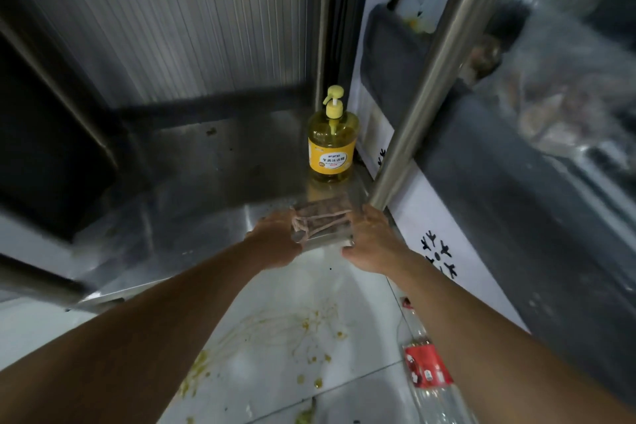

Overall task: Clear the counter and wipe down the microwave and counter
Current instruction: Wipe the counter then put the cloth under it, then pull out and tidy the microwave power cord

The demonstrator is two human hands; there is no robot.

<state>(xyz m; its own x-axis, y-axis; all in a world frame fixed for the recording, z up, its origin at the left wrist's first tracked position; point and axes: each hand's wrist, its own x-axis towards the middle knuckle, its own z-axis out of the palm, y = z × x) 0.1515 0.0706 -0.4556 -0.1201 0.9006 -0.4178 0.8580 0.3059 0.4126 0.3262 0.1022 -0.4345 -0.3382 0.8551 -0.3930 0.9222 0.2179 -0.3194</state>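
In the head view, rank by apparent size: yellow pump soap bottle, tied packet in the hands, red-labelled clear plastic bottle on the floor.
1. Red-labelled clear plastic bottle, though it is cropped and nearest the camera, so unsure.
2. Yellow pump soap bottle.
3. Flat string-tied brown packet, partly hidden by both hands.

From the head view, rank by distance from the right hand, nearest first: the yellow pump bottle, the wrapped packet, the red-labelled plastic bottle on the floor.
1. Wrapped packet: touching the right hand, between both hands.
2. Yellow pump bottle: upright behind the packet, in the shelf corner.
3. Red-labelled plastic bottle: lying on the floor tiles, under the right forearm.
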